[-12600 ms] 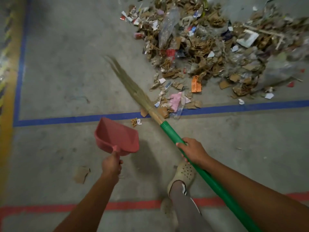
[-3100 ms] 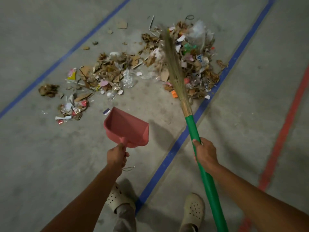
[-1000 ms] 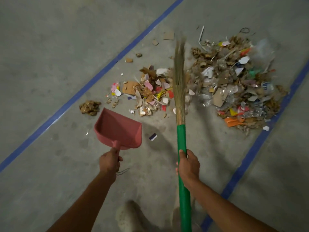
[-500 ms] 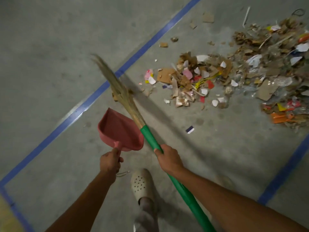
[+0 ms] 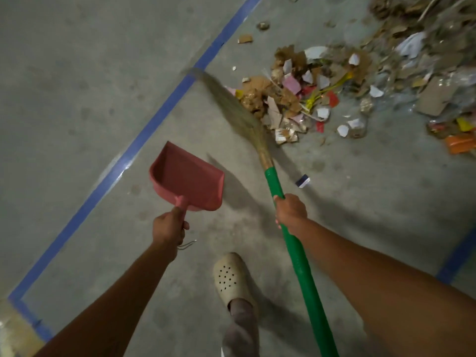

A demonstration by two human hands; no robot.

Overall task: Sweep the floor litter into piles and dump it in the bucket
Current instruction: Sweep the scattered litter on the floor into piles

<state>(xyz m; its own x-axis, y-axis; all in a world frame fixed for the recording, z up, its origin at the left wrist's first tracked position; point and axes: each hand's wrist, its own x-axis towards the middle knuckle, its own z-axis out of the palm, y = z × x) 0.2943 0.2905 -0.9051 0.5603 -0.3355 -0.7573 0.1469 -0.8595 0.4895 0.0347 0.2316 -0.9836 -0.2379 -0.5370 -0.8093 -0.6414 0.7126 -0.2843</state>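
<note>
**A:** Well, what takes up most of the view?

**B:** Grey concrete floor (image 5: pixel 77 73), crossed by a blue tape line (image 5: pixel 144 140) running from lower left to the top.

**A:** And the litter?

**B:** The litter (image 5: pixel 322 94) lies spread on the floor at upper right. It is torn cardboard, bits of paper and clear plastic, with an orange piece (image 5: pixel 461 144) at the right edge.

**A:** Where is the broom?

**B:** The broom (image 5: pixel 296 256) slants up from lower right. Its green handle ends in straw bristles (image 5: pixel 231 106), blurred, lying against the near left edge of the litter.

**A:** The dustpan?

**B:** The red dustpan (image 5: pixel 188 176) is left of the broom and apart from the litter, with its mouth facing away from the person. I cannot tell whether it touches the floor.

**A:** Hands?

**B:** The right hand (image 5: pixel 291 211) is wrapped round the green handle, and the left hand (image 5: pixel 168 226) grips the dustpan's short handle. A pale perforated shoe (image 5: pixel 229 276) stands between the arms.

**A:** Anything small?

**B:** One dark-and-white scrap (image 5: pixel 302 181) lies alone just right of the broom handle.
</note>
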